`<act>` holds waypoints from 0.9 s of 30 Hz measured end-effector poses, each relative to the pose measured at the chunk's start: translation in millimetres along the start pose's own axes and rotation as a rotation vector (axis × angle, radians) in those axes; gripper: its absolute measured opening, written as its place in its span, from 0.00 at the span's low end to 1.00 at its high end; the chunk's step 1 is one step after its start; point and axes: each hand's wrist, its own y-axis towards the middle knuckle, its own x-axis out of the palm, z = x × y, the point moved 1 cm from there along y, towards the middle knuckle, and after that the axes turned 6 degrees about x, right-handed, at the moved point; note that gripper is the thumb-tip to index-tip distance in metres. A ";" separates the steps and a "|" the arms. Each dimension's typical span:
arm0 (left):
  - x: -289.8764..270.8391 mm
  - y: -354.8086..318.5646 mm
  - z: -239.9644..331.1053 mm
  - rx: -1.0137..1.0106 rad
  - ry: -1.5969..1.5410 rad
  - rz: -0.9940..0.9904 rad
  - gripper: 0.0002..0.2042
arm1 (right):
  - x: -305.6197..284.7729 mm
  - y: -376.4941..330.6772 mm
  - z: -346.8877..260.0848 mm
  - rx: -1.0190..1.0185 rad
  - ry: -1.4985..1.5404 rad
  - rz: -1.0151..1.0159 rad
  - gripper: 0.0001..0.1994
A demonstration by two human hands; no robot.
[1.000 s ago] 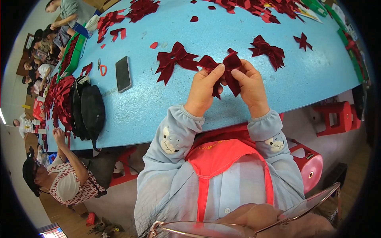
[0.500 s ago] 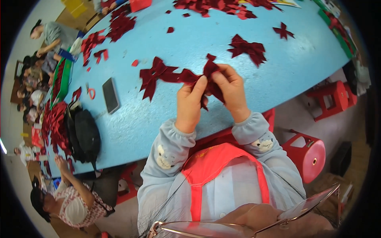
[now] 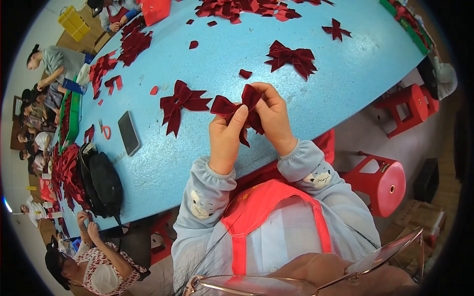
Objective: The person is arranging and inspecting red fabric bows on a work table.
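Left hand: I see my left hand (image 3: 226, 140) pinching the dark red bow (image 3: 237, 109).
Right hand: my right hand (image 3: 273, 117) grips its other side.
Bow: held above the blue worktop (image 3: 207, 59), near a finished bow (image 3: 181, 102).

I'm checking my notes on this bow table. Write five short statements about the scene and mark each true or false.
1. Both hands hold one dark red bow above the table. True: left hand and right hand pinch it together.
2. The phone lies on the table left of the hands. True.
3. A finished bow lies on the table left of the held one. True.
4. The table is green. False: it is light blue.
5. The black bag sits at the table's right edge. False: it is at the left, near the phone.
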 end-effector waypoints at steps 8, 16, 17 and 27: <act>-6.2 -0.2 -11.0 -0.098 -0.259 0.031 0.08 | 3.3 -7.6 9.6 -0.117 -0.223 0.058 0.09; -24.1 -3.9 -7.9 -0.080 -0.103 -0.063 0.07 | 11.6 -0.7 24.7 -0.176 -0.230 -0.095 0.09; -24.6 -4.2 -9.5 -0.082 -0.105 -0.057 0.07 | 11.2 -4.0 25.5 -0.079 -0.092 -0.067 0.08; -34.9 -1.4 -16.3 -0.025 -0.194 0.013 0.09 | 26.5 -6.2 22.1 0.060 -0.078 -0.112 0.05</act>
